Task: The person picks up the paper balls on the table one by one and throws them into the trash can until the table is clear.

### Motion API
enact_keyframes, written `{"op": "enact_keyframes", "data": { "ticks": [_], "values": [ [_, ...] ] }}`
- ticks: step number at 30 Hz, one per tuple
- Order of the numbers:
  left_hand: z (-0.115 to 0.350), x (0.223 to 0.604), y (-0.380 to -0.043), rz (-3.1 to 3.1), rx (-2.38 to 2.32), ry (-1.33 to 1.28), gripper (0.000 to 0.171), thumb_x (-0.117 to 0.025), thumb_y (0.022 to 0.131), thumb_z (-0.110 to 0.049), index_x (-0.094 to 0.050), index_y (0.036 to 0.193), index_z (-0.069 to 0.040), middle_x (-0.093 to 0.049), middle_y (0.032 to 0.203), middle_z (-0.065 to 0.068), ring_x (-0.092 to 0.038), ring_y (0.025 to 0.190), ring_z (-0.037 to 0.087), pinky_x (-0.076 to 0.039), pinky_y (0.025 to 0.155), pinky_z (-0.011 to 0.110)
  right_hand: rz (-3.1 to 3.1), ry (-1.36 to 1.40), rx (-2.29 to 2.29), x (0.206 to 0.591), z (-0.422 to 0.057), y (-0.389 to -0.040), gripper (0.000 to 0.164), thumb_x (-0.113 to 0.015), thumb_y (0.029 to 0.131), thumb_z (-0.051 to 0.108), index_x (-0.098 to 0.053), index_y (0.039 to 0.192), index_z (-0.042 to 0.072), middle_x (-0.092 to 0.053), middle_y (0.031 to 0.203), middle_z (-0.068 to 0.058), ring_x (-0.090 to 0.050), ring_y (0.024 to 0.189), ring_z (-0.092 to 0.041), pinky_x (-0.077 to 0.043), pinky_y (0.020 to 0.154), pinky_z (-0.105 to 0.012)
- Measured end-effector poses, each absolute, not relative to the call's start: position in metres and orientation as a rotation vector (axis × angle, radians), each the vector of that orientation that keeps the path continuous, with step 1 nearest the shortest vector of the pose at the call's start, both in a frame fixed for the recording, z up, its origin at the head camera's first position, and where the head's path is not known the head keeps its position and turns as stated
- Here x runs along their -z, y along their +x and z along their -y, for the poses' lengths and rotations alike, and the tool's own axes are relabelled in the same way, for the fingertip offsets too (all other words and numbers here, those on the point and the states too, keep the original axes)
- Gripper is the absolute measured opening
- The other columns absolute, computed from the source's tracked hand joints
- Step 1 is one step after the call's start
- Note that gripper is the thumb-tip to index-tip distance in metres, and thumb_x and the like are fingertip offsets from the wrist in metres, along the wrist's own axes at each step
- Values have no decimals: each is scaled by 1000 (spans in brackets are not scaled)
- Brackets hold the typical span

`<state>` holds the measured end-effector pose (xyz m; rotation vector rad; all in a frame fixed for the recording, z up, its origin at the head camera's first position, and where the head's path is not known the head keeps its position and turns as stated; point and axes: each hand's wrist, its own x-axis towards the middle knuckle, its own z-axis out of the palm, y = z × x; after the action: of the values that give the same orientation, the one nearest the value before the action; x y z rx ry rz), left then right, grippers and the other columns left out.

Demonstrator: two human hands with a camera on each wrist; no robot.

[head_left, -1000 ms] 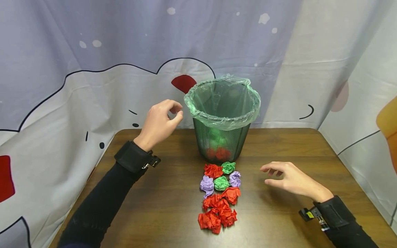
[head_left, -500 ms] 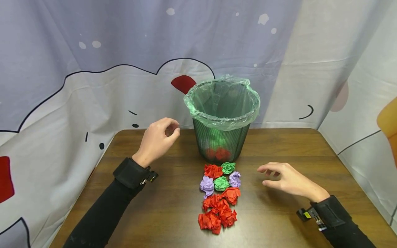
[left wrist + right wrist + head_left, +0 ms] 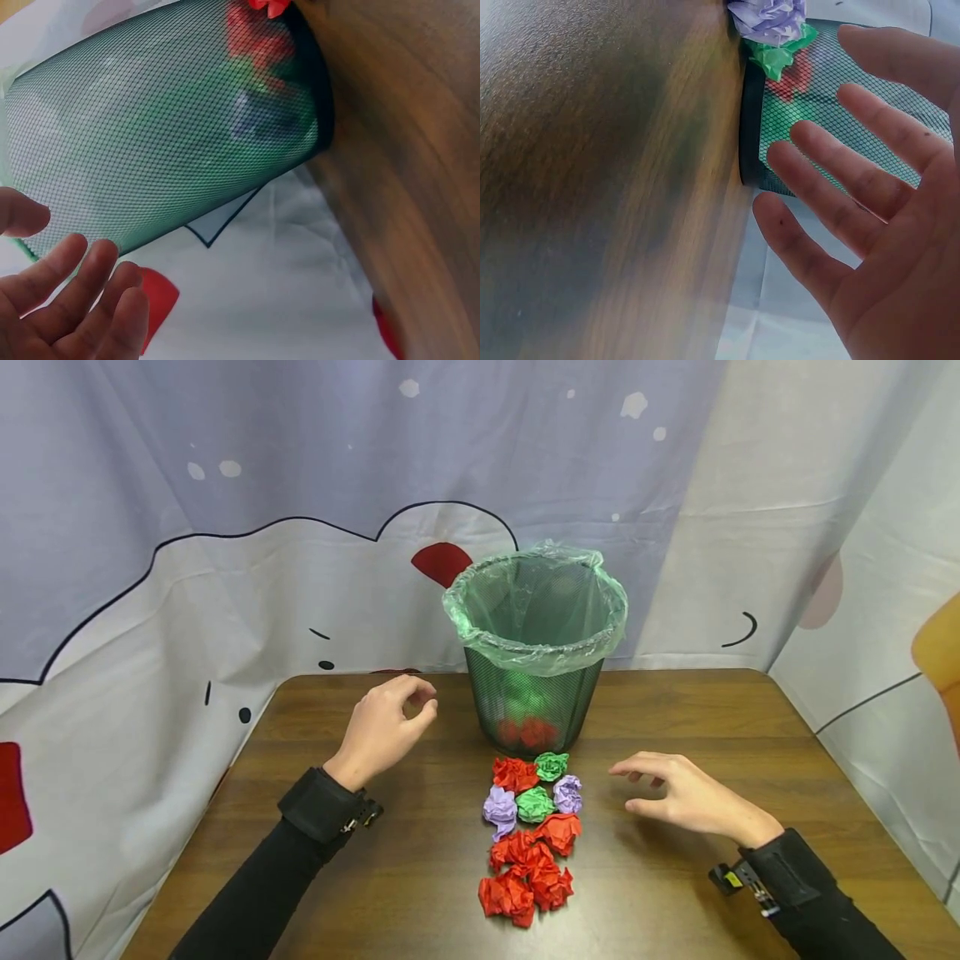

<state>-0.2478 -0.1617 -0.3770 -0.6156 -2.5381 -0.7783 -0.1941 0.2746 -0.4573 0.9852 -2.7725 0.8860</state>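
Note:
My left hand hovers to the left of the mesh waste bin, fingers loosely bent and holding nothing. On the other side, my right hand is held over the table to the right of the crumpled paper balls, its fingers relaxed with nothing in them. Nearest to it lies a purple paper ball. Beside that are a green ball, another green ball and a second purple ball. A red ball sits by the bin's foot; several more red balls are clustered toward the front.
A green plastic liner folds over the bin's rim. Red and green paper shows through the mesh near the bottom. The wooden table ends at a printed curtain behind the bin.
My left hand has come down from beside the bin's rim to lower over the table. The right hand has drifted slightly left toward the paper balls, which have stayed in place.

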Motion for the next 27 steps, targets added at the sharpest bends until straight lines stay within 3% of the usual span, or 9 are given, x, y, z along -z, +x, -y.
{"op": "enact_keyframes", "data": {
  "ticks": [9,14,19,27],
  "values": [
    [161,391,-244,2586,782,-611,14,-63,94,-25,-71,101,-16,-68,97,-3,-64,87,16,-51,74,36,2776,1029,-804,459,-265,-193,56,-83,81,17,-63,133,27,-63,130,5,-62,118,-19,-54,91,-44],
    [161,395,-243,2602,774,-598,14,-64,94,-26,-71,101,-17,-69,97,-4,-64,88,16,-52,75,37,2804,1027,-742,461,-258,-193,59,-83,81,21,-62,136,27,-60,136,-2,-57,126,-23,-50,99,-51],
    [161,398,-242,2612,773,-586,14,-64,94,-27,-71,100,-17,-69,96,-4,-65,89,16,-52,76,38,2830,1049,-704,463,-249,-193,59,-82,82,23,-62,137,24,-59,138,-3,-54,129,-23,-47,101,-52],
    [161,401,-242,2614,794,-583,13,-64,94,-26,-71,100,-18,-69,97,-4,-67,90,18,-53,76,38,2866,1078,-663,469,-234,-194,63,-81,84,25,-58,142,30,-51,147,-6,-48,135,-24,-47,103,-52]
  ]
}}
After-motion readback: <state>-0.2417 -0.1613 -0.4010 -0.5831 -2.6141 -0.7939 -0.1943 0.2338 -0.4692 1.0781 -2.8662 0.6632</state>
